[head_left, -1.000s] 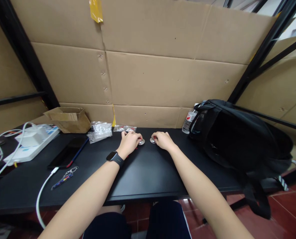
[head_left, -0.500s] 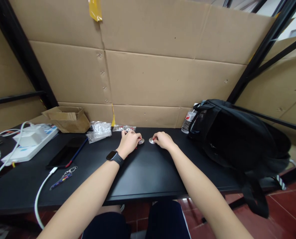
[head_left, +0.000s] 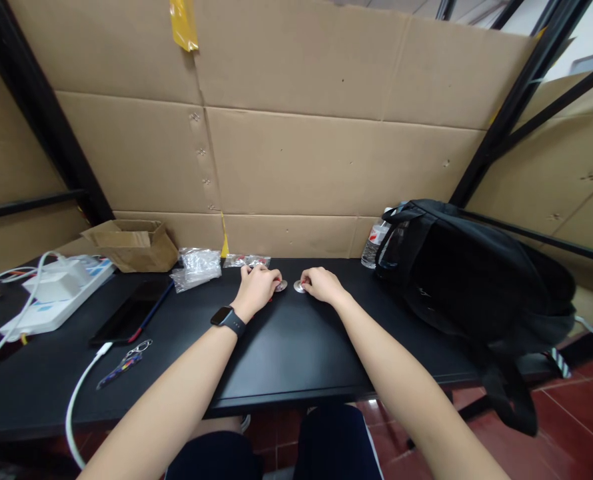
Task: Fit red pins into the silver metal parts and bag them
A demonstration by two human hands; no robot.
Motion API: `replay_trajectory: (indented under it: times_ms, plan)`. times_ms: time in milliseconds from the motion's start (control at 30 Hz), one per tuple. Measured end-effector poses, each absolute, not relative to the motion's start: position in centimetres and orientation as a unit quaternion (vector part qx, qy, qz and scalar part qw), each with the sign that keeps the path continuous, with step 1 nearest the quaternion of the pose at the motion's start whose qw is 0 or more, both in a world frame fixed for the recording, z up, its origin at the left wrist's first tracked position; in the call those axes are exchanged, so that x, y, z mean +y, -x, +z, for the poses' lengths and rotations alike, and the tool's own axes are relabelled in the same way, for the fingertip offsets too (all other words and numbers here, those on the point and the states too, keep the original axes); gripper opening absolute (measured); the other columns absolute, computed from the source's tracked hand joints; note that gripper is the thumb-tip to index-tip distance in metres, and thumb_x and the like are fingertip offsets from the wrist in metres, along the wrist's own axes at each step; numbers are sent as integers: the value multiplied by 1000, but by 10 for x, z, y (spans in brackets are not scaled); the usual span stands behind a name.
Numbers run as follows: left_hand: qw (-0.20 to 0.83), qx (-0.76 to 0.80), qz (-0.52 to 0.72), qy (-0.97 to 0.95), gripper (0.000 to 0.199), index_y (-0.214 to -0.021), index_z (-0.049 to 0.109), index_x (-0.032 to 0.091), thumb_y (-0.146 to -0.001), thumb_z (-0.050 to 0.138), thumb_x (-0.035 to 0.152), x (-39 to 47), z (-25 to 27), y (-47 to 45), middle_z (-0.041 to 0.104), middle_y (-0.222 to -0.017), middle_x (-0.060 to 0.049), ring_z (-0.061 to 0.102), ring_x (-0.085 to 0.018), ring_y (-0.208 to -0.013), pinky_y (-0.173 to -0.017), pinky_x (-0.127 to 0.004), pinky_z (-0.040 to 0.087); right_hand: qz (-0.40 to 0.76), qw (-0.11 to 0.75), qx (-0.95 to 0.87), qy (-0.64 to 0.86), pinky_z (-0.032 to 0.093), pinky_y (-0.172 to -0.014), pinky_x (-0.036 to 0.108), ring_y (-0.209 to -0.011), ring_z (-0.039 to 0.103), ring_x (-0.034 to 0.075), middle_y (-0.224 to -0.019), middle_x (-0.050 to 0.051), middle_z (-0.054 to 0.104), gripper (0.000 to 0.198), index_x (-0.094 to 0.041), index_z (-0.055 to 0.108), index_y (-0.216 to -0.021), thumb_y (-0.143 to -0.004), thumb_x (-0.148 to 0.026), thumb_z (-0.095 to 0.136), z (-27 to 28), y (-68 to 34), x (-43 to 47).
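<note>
My left hand (head_left: pixel 259 288), with a dark watch (head_left: pixel 228 319) on the wrist, is closed in a pinch over a small silver disc (head_left: pixel 282 286). A red part of that disc shows at the fingertips. My right hand (head_left: pixel 322 284) pinches a second, similar silver disc (head_left: pixel 297 287), also by a red piece at its centre. Both discs are at the black tabletop (head_left: pixel 286 347), a short gap apart. A little red shows below my left palm, from something I cannot make out.
Behind my left hand lie clear plastic bags (head_left: pixel 199 265) and a packet (head_left: pixel 246 261) with red bits. An open cardboard box (head_left: pixel 141 250), power strip (head_left: pixel 59 303), tablet (head_left: pixel 129 313) and keychain (head_left: pixel 124 367) are left. A water bottle (head_left: pixel 371 248) and black backpack (head_left: pixel 481 280) stand right.
The view has shifted slightly, so things appear a little further left. Both hands keep their pinch on the discs, with the gap between the discs about the same.
</note>
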State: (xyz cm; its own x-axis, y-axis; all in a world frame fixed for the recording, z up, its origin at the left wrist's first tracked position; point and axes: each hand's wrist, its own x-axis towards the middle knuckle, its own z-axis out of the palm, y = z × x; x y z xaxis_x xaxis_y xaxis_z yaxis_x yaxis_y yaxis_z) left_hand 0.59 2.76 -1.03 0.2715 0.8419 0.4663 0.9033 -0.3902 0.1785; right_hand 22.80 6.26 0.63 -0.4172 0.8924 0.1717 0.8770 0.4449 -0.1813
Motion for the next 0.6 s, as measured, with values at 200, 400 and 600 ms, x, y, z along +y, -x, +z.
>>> replay_trajectory:
  times_ms: [200,400,600]
  plan:
    - [15,-566,-284,774,15,-93,70,29,-94,55,29,28,-8,-5,77,-96,-3,59,-27,-107,-93,-45,27,85,184,-849,488,42,-70,23,-84,67,16,-92,1,76,8,-24,72,-88,-85,-23,65,3,-222,62]
    - [-48,-593,-341,728,14,-95,70,28,-93,57,33,31,-6,-5,79,-98,-3,66,-27,-105,-91,-43,31,227,370,-770,468,47,-68,23,-66,63,13,-82,2,75,9,-19,68,-85,-84,-25,61,-1,-212,67]
    - [-106,-593,-394,694,16,-98,70,27,-93,58,36,30,-2,-3,79,-99,-1,71,-25,-100,-96,-44,34,353,467,-682,440,53,-66,25,-71,68,15,-78,2,72,13,-19,63,-83,-81,-31,66,-6,-204,64]
